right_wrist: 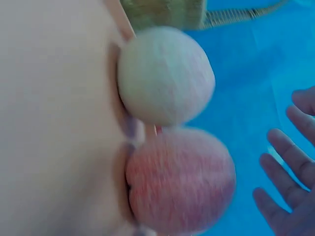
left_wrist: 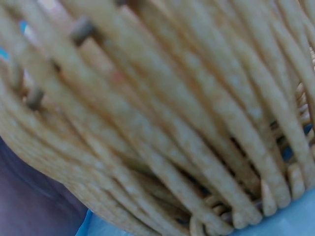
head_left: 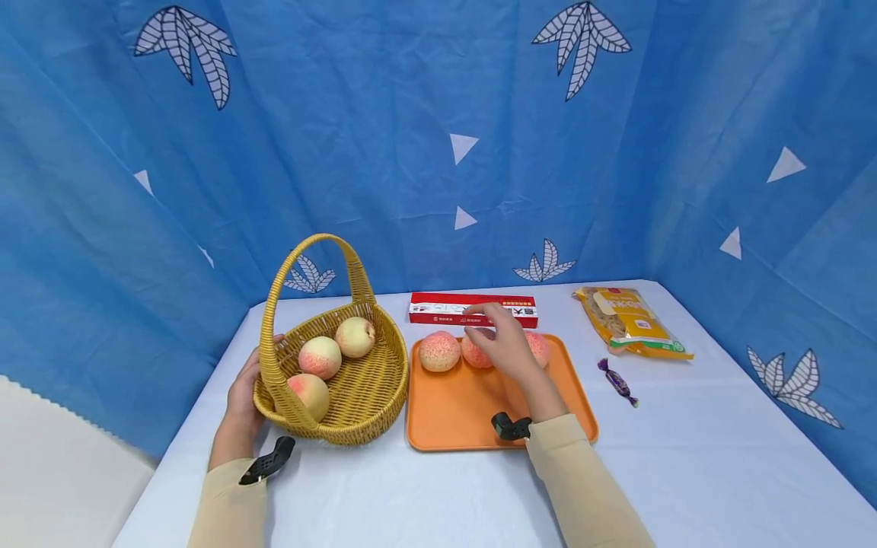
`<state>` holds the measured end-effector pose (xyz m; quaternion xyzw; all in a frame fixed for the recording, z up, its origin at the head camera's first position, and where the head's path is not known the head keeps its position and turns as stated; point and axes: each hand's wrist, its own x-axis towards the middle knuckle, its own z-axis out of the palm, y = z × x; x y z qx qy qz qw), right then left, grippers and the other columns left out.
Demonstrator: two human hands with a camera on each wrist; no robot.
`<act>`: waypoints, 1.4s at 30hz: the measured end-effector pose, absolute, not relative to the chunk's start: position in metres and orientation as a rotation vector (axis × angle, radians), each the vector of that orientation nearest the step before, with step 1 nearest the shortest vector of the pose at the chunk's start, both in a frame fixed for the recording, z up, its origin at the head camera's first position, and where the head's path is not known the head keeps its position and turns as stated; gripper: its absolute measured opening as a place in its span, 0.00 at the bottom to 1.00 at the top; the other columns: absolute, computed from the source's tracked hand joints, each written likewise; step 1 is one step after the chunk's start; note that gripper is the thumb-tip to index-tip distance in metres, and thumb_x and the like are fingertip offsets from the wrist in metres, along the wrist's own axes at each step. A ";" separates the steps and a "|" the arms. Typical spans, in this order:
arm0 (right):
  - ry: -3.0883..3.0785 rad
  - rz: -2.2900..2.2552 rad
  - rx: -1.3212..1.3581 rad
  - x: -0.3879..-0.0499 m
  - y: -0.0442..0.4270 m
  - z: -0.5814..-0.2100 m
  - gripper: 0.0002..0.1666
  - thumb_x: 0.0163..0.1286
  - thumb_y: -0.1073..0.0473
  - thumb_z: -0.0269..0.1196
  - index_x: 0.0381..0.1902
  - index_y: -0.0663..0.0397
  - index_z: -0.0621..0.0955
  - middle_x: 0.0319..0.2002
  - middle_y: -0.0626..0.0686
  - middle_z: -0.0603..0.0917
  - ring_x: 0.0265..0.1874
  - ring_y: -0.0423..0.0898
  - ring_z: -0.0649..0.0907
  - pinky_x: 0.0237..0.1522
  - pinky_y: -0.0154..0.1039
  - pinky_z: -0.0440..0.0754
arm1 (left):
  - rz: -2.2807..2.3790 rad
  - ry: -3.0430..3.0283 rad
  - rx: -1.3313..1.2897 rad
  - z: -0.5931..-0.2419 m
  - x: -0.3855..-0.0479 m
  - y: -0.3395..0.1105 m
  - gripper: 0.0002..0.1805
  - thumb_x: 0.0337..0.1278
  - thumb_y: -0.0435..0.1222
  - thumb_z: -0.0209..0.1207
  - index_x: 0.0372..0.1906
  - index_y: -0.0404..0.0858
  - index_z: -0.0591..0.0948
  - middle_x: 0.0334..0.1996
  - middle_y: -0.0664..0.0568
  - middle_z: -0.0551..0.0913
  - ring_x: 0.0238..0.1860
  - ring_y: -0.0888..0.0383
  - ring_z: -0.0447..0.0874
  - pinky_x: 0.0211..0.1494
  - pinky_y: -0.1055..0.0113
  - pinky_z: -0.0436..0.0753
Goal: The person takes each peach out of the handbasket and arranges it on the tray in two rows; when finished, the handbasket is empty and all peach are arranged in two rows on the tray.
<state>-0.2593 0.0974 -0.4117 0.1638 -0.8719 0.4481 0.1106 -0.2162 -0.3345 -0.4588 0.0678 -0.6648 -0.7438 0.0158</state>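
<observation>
In the head view, my left hand [head_left: 244, 399] holds the left side of a yellow wicker basket [head_left: 373, 407] with an arched handle. Three peaches [head_left: 320, 358] lie inside it. The basket's weave [left_wrist: 172, 113] fills the left wrist view. My right hand [head_left: 508, 350] hovers over the back of an orange tray [head_left: 452, 418], thumb and fingers apart, nothing held. A peach [head_left: 439, 352] sits at the tray's back left; another is partly behind the hand and a third peach [head_left: 537, 348] right of it. The right wrist view shows spread fingers [right_wrist: 285, 172] beside a pinkish-red peach [right_wrist: 181, 181] and a paler peach [right_wrist: 165, 76].
Behind the tray lies a long red and white box [head_left: 425, 308]. A yellow food packet [head_left: 633, 323] is at the back right, with a purple-wrapped candy [head_left: 618, 382] in front of it. Blue curtain [head_left: 411, 152] surrounds the back and sides of the white table [head_left: 370, 502].
</observation>
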 end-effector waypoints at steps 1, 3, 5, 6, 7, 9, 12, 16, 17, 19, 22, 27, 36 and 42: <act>-2.560 1.327 0.505 -0.258 0.093 -0.411 0.18 0.69 0.57 0.65 0.56 0.47 0.80 0.58 0.52 0.79 0.60 0.56 0.78 0.59 0.52 0.81 | -2.311 -2.072 0.218 -0.459 -0.216 -0.334 0.28 0.77 0.40 0.32 0.77 0.57 0.61 0.80 0.62 0.50 0.77 0.61 0.48 0.63 0.81 0.65; -2.560 1.330 0.552 -0.256 0.085 -0.410 0.18 0.68 0.57 0.66 0.56 0.47 0.80 0.56 0.51 0.80 0.50 0.55 0.81 0.53 0.47 0.83 | -2.312 -2.068 0.215 -0.458 -0.217 -0.334 0.28 0.77 0.39 0.32 0.77 0.57 0.61 0.80 0.61 0.50 0.77 0.60 0.49 0.62 0.81 0.65; -2.570 1.322 0.597 -0.253 0.078 -0.409 0.19 0.68 0.56 0.66 0.57 0.46 0.80 0.54 0.50 0.80 0.40 0.55 0.81 0.45 0.43 0.82 | -2.315 -2.065 0.217 -0.458 -0.217 -0.334 0.28 0.77 0.39 0.32 0.77 0.57 0.61 0.80 0.61 0.50 0.77 0.61 0.49 0.61 0.82 0.66; -2.573 1.324 0.621 -0.252 0.075 -0.409 0.19 0.69 0.56 0.66 0.57 0.45 0.80 0.53 0.50 0.80 0.35 0.56 0.79 0.40 0.42 0.81 | -2.313 -2.064 0.218 -0.459 -0.217 -0.334 0.28 0.77 0.40 0.32 0.77 0.56 0.60 0.80 0.60 0.49 0.76 0.60 0.49 0.60 0.82 0.66; -2.577 1.321 0.644 -0.251 0.072 -0.409 0.19 0.69 0.56 0.66 0.57 0.45 0.80 0.53 0.51 0.81 0.32 0.56 0.78 0.37 0.42 0.79 | -2.308 -2.066 0.223 -0.459 -0.217 -0.334 0.28 0.77 0.40 0.32 0.77 0.56 0.60 0.80 0.60 0.50 0.76 0.61 0.50 0.60 0.82 0.66; -2.581 1.307 0.684 -0.250 0.067 -0.409 0.19 0.69 0.56 0.66 0.57 0.45 0.80 0.53 0.53 0.81 0.35 0.56 0.79 0.41 0.45 0.81 | -2.307 -2.063 0.226 -0.459 -0.217 -0.334 0.28 0.77 0.40 0.32 0.77 0.56 0.61 0.79 0.60 0.50 0.76 0.61 0.50 0.59 0.82 0.66; -2.570 1.315 0.747 -0.248 0.059 -0.409 0.18 0.69 0.58 0.66 0.56 0.46 0.80 0.56 0.54 0.81 0.48 0.55 0.81 0.55 0.50 0.81 | -2.297 -2.064 0.213 -0.460 -0.217 -0.335 0.28 0.77 0.38 0.32 0.77 0.55 0.61 0.79 0.59 0.51 0.75 0.61 0.51 0.59 0.82 0.66; -2.548 1.340 0.809 -0.244 0.049 -0.409 0.17 0.69 0.58 0.65 0.55 0.47 0.80 0.56 0.50 0.81 0.59 0.52 0.79 0.64 0.52 0.76 | -2.295 -2.064 0.205 -0.459 -0.217 -0.335 0.28 0.77 0.39 0.31 0.77 0.55 0.60 0.78 0.59 0.51 0.74 0.62 0.52 0.59 0.82 0.66; -2.547 1.338 0.817 -0.243 0.047 -0.409 0.17 0.69 0.58 0.65 0.55 0.46 0.80 0.56 0.48 0.80 0.59 0.51 0.79 0.64 0.52 0.76 | -2.295 -2.064 0.205 -0.458 -0.217 -0.335 0.28 0.77 0.39 0.32 0.77 0.55 0.61 0.78 0.59 0.51 0.74 0.62 0.52 0.59 0.82 0.66; -2.549 1.324 0.832 -0.242 0.042 -0.409 0.17 0.69 0.57 0.65 0.55 0.44 0.80 0.56 0.47 0.80 0.59 0.49 0.79 0.64 0.50 0.76 | -2.303 -2.059 0.203 -0.458 -0.217 -0.335 0.27 0.78 0.40 0.32 0.77 0.55 0.61 0.78 0.59 0.52 0.73 0.63 0.54 0.59 0.81 0.67; -2.549 1.313 0.862 -0.239 0.036 -0.409 0.17 0.68 0.58 0.65 0.55 0.43 0.80 0.55 0.46 0.81 0.59 0.46 0.79 0.64 0.49 0.76 | -2.315 -2.052 0.195 -0.457 -0.216 -0.335 0.27 0.77 0.39 0.32 0.77 0.54 0.61 0.77 0.59 0.54 0.70 0.65 0.57 0.60 0.80 0.67; -2.555 1.314 0.932 -0.234 0.025 -0.407 0.18 0.68 0.58 0.66 0.56 0.47 0.81 0.54 0.46 0.81 0.59 0.45 0.80 0.63 0.47 0.77 | -2.331 -2.037 0.167 -0.457 -0.215 -0.335 0.27 0.78 0.39 0.32 0.76 0.53 0.61 0.71 0.62 0.61 0.65 0.67 0.61 0.60 0.78 0.69; -2.556 1.260 1.162 -0.226 0.002 -0.406 0.19 0.69 0.59 0.66 0.57 0.50 0.79 0.55 0.51 0.81 0.57 0.50 0.80 0.62 0.45 0.78 | -2.370 -2.006 0.179 -0.458 -0.215 -0.334 0.28 0.78 0.39 0.31 0.78 0.54 0.60 0.74 0.60 0.58 0.68 0.67 0.60 0.62 0.78 0.67; -2.607 1.121 1.278 -0.217 -0.013 -0.406 0.19 0.70 0.55 0.65 0.58 0.47 0.79 0.57 0.47 0.80 0.58 0.45 0.81 0.62 0.37 0.76 | -2.357 -2.018 0.178 -0.457 -0.215 -0.334 0.28 0.77 0.38 0.31 0.77 0.54 0.60 0.75 0.61 0.56 0.69 0.67 0.58 0.61 0.80 0.67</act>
